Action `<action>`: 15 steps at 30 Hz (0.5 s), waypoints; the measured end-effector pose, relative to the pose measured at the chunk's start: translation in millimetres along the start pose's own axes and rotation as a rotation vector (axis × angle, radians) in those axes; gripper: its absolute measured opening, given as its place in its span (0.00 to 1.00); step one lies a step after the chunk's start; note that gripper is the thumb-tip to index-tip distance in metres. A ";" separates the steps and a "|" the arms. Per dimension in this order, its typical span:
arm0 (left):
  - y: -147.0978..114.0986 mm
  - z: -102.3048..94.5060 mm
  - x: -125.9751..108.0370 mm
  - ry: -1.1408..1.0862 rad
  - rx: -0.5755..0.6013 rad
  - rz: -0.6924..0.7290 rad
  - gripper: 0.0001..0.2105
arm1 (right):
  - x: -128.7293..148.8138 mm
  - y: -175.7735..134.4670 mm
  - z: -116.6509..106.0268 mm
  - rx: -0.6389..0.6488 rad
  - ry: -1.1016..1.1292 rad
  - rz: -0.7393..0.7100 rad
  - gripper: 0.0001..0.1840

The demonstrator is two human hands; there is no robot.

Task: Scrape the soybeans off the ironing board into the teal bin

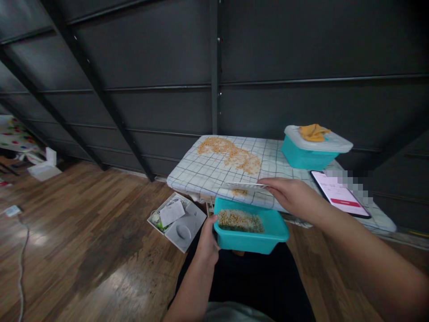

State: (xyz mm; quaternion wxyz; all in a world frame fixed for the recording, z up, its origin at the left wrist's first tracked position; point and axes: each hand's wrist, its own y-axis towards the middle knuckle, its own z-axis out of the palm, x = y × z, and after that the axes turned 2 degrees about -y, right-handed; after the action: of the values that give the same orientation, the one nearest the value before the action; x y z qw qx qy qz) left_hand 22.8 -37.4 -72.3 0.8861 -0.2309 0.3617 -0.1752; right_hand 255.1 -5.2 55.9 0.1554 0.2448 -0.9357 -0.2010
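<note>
My left hand (210, 239) grips the left end of a teal plastic bin (250, 240), which sits over my lap below the table edge. Inside the bin lie mixed grains (239, 220), yellow and greenish. With my right hand (284, 190) I pinch a thin white flat piece (246, 185) by its right end, just above the table's front edge. A few yellow grains show under it. Farther back on the checked cloth (187, 167) spreads a patch of yellow kernels (243, 160), some mixed with paler grains.
A lidded teal box (308, 156) with an orange cloth (314, 133) on top stands at the table's back right. Nearby lies a phone (338, 194). On the floor to the left is an open white box (177, 221); a cable (22, 268) runs farther left.
</note>
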 end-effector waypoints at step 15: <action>-3.1 1.8 -0.8 -0.011 0.016 0.026 0.19 | -2.4 -19.9 -13.2 0.027 -0.016 -0.023 0.18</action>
State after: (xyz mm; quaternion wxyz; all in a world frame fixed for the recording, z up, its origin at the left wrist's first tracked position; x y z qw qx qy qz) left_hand 23.1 -39.1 -69.1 0.8921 -0.2201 0.3582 -0.1654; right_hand 270.2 -23.8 57.9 0.1425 0.2563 -0.9365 -0.1922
